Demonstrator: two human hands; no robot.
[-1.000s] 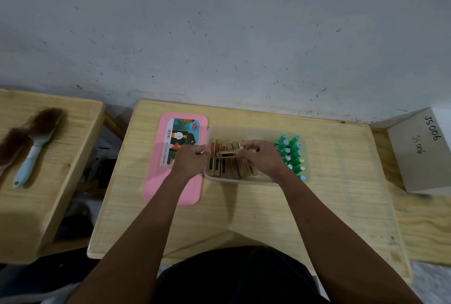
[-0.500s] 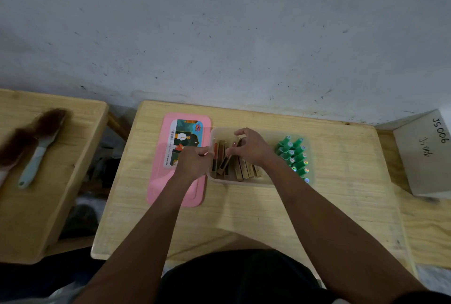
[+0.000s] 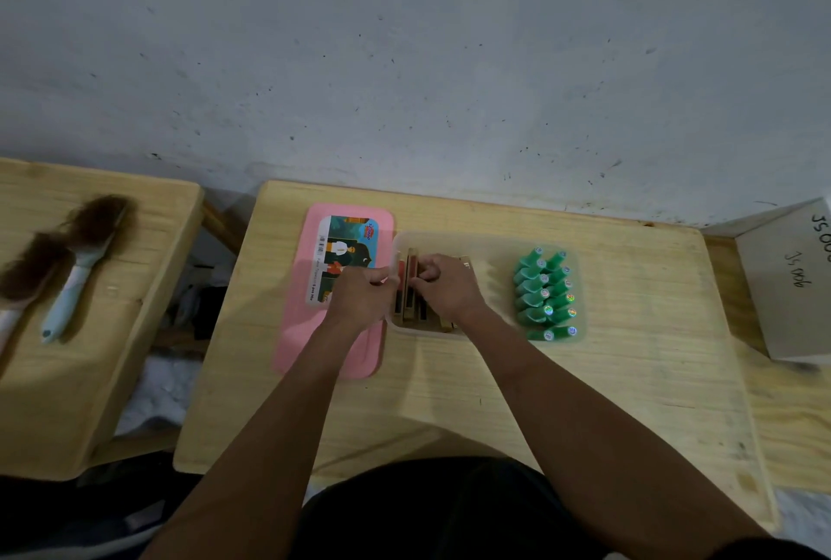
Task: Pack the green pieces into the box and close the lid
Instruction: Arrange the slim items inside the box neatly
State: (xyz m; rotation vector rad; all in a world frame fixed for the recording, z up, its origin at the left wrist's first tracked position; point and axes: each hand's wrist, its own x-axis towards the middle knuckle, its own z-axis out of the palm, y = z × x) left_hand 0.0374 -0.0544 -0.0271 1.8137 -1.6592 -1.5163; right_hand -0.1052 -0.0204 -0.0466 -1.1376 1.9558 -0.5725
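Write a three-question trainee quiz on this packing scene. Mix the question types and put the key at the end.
1. True or false: the pink lid is already closed on the clear box.
2. Multiple choice: the green pieces are A) in the box's left end, B) in the box's right end, C) loose on the table.
3. Fill in: the right hand curls its fingers on the ____ pieces in the box.

Key: 1 false, since the lid lies flat on the table beside the box. 2 B. 3 brown, the brown pieces.
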